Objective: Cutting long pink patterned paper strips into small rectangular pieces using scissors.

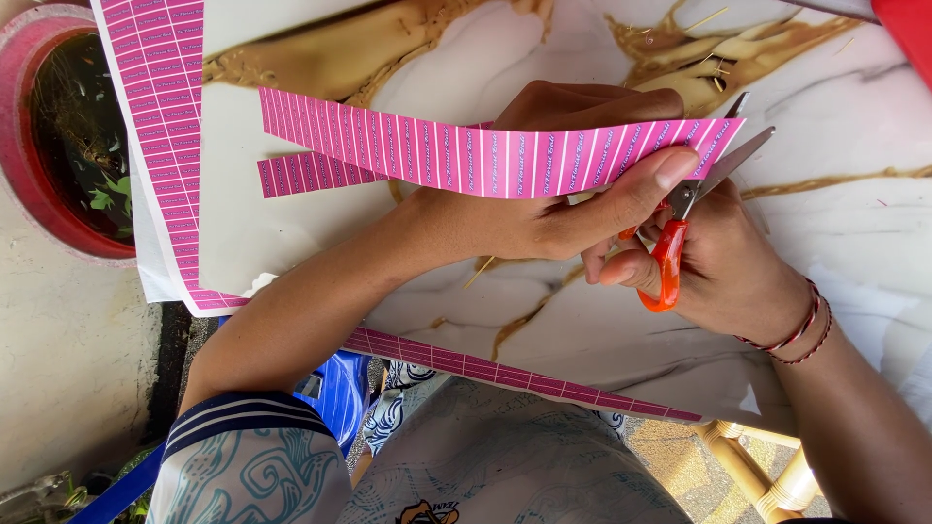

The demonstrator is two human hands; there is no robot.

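Pink label strip point(485, 155) ruled with thin white lines, orange-red handles and silver blades on the scissors point(684, 218), white table top point(582, 58) veined in golden brown and grey, red cords round the right wrist point(801, 330), dark red pot rim point(19, 146), blue-and-white patterned sleeve point(248, 456).

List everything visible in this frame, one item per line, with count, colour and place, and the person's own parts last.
label strip: one, pink, held up at centre
narrow strip: one, pink, lying below the held strip's left end
label sheet: one, pink, left on the table
edge strip: one, pink, near table edge
scissors: one, orange handles, at the held strip's right end
table: one, white and brown marbled
pot: one, red, far left
bracelets: red, right wrist
left hand: holds label strip
right hand: holds scissors
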